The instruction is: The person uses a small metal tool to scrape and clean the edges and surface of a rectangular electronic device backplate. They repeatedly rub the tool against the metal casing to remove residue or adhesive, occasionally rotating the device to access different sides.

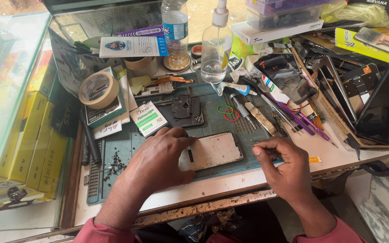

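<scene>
Setting: a crowded repair counter seen from above, a glass display case [5, 90] along its left side and pale marble floor [383, 202] showing at lower right.
Surface: a blue-green work mat [122, 148] covers the middle of the bench; a worn white bench edge [212, 189] runs along the near side.
Phone frame: one opened phone body [214, 150], pale inner side up, lies flat on the mat between the two hands.
Left hand: the left hand [158, 159] rests palm down, fingers loosely curled, touching the left end of the phone body.
Right hand: the right hand [284, 168] sits just right of the phone body, thumb and forefinger pressed together on something thin; what it pinches is too small to tell.
Bottles: two clear ones, a water bottle [175, 27] and a pump bottle [216, 49], stand at the far side.
Tape: one roll of tan tape [98, 89] lies on a stack at upper left.
Rubber bands: two, one green band [224, 108] and one red band [232, 115], overlapping on the mat.
Small parts: a dark metal plate [185, 108] behind the phone body; a scatter of screws [113, 164] at the mat's left.
Screens: several dark phone screens [383, 103] lean at right.
Open room: the bare strip of mat and bench edge in front of the hands; every other side is hemmed in by clutter.
</scene>
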